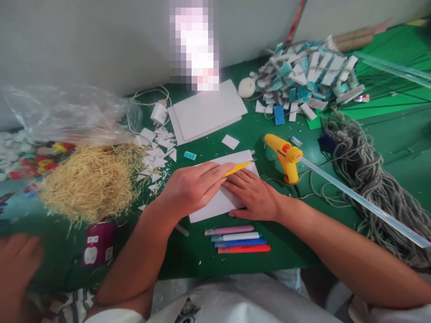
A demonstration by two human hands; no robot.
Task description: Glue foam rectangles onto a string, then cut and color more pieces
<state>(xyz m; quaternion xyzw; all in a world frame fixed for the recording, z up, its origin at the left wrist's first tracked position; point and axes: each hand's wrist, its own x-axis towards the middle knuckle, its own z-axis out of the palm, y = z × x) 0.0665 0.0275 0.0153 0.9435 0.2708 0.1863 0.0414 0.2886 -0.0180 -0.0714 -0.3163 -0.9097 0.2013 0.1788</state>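
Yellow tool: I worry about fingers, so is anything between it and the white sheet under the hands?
Partly: the right hand lies flat on the white sheet, its fingers close by the yellow tool in the left hand. At the tip, near the sheet's right edge, nothing visible intervenes; contact is unclear.

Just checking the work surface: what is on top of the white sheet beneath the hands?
The right hand rests on the white sheet; the left hand, holding a yellow tool, is over it. What the hands cover cannot be seen.
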